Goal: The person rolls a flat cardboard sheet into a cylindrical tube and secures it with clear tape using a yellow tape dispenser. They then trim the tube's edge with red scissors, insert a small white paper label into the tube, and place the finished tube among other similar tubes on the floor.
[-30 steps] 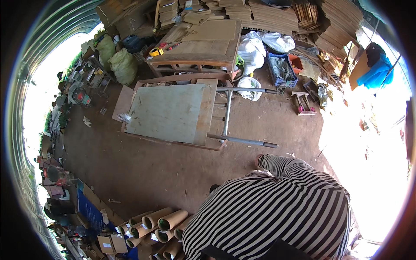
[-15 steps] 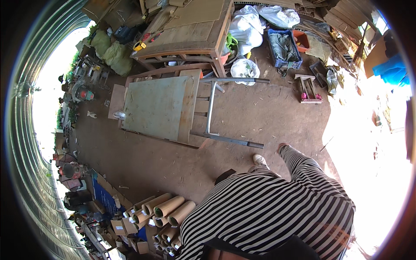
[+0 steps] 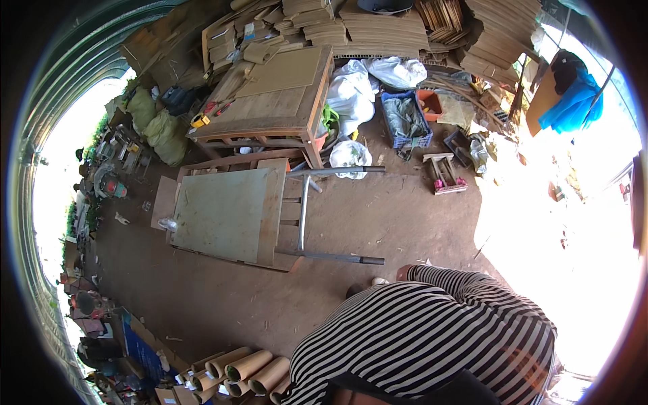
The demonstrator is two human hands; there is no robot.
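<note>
My right arm, in a black-and-white striped sleeve (image 3: 452, 280), reaches forward from my body. Only a small part of my right hand (image 3: 403, 272) shows at the cuff, and its fingers cannot be made out. Nearest to it is the dark grip of the near handle (image 3: 372, 260) of a low cart (image 3: 223, 212), with a gap between them. The cart carries a flat grey-green board with a wooden strip, and its metal handles point right. A white shoe (image 3: 379, 281) peeks out beyond my torso. My left hand is not in view.
Behind the cart stands a wooden table (image 3: 270, 111) with cardboard and a yellow tape measure (image 3: 200, 120). A blue crate (image 3: 408, 120), white sacks (image 3: 351, 94) and a small wooden frame (image 3: 444, 174) lie at the back right. Cardboard tubes (image 3: 250, 366) are piled at the lower left.
The view has tilted up, so the cart and table sit lower and further left, and stacked cardboard shows behind. Less of my right hand and of the shoe shows.
</note>
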